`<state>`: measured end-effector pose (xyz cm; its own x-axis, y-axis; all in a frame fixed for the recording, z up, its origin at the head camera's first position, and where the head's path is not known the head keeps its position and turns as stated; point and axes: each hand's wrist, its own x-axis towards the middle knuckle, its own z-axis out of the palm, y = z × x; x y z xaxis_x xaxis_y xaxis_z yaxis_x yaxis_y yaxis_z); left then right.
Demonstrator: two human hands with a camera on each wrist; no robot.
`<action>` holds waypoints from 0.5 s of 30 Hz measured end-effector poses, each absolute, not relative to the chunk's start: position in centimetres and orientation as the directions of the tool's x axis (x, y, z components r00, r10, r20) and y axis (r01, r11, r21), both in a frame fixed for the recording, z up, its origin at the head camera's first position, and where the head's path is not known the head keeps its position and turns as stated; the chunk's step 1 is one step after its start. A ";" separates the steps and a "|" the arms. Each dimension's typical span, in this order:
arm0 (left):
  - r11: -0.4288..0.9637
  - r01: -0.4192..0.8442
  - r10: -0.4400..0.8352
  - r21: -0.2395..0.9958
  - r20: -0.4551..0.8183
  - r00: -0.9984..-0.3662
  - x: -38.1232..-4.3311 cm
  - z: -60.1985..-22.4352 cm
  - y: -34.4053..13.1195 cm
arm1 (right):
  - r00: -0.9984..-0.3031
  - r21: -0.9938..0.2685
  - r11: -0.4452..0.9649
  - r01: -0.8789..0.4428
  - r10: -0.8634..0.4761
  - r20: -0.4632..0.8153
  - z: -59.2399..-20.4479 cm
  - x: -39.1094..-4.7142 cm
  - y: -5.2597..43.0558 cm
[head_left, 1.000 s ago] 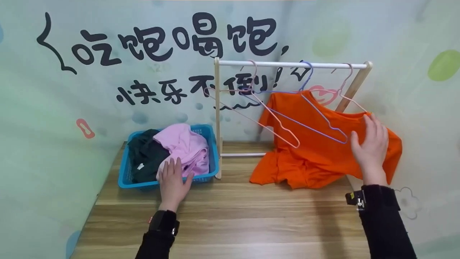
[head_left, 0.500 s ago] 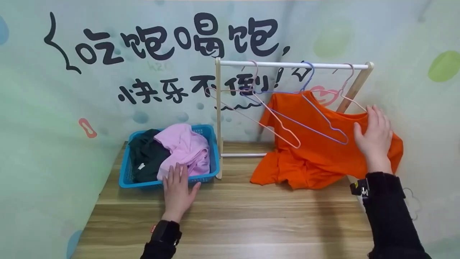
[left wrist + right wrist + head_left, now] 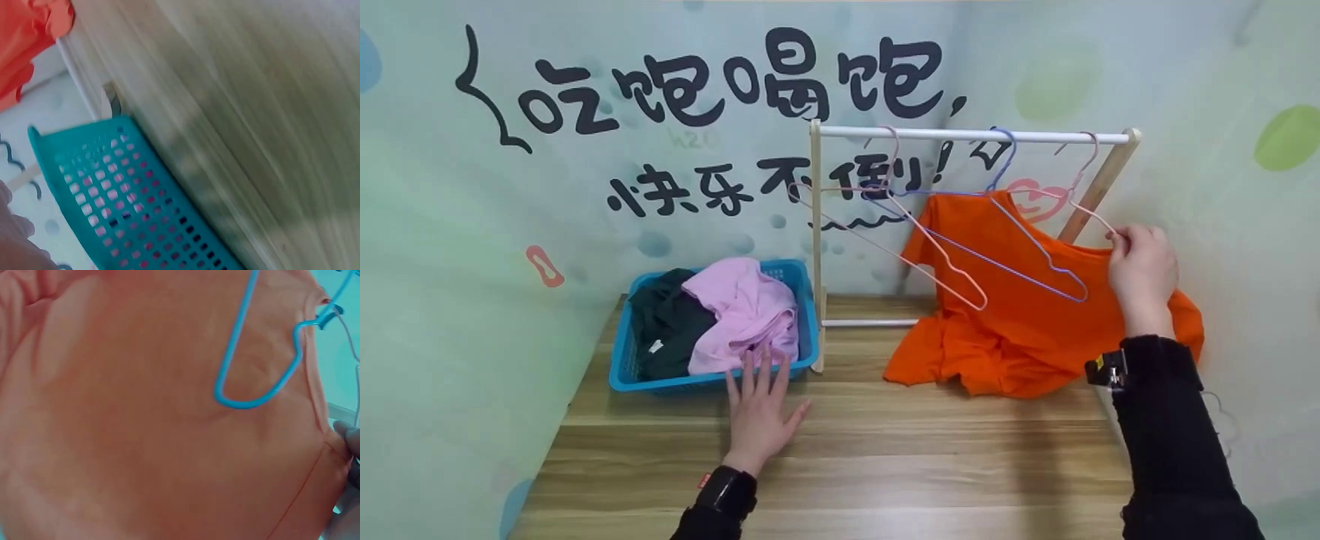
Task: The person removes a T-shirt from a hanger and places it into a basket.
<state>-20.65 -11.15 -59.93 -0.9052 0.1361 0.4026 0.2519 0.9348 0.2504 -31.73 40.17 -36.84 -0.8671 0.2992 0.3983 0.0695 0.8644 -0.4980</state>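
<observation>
An orange T-shirt (image 3: 997, 315) hangs from the right-hand pink hanger (image 3: 1096, 214), its lower part bunched on the table. At its right shoulder my right hand (image 3: 1145, 270) pinches the cloth beside the hanger's end; the right wrist view shows the fingertips (image 3: 344, 433) on the shirt (image 3: 140, 410) near the neckline. My left hand (image 3: 761, 416) is spread, fingertips overlapping the front rim of a blue basket (image 3: 622, 360). Inside lie a pink garment (image 3: 742, 300) and a dark green one (image 3: 671, 322). In the left wrist view the basket wall (image 3: 124, 185) is beside the fingers (image 3: 17, 225).
The hangers are on the white rail (image 3: 930, 133) of a small wooden-ended rack (image 3: 815, 247). A bare blue hanger (image 3: 1046, 259) and a bare pink hanger (image 3: 960, 274) overlap the shirt's left part. A printed wall (image 3: 472, 225) stands behind the wooden table (image 3: 885, 465).
My right hand has gone from loosely extended fingers at the shirt's shoulder to pinching it there. My left hand has drawn back and rightward from the basket, its fingers spreading.
</observation>
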 end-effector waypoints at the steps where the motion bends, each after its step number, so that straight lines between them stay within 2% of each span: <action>1: 0.932 0.262 0.148 0.250 0.398 -0.905 -20.6 -60.0 -10.8 | -0.864 -0.505 0.860 0.071 0.306 0.399 -36.7 -31.8 40.2; 15: 0.915 0.360 0.276 0.182 0.367 -0.888 -21.4 -60.8 -8.1 | -0.747 -0.558 0.826 0.085 0.423 0.513 -36.1 -31.6 40.7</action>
<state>-21.35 -8.05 -60.85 -0.8882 0.2764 0.3670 0.3598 0.9152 0.1817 -31.60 40.73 -36.05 -0.7468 0.4231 0.5131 0.0846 0.8257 -0.5577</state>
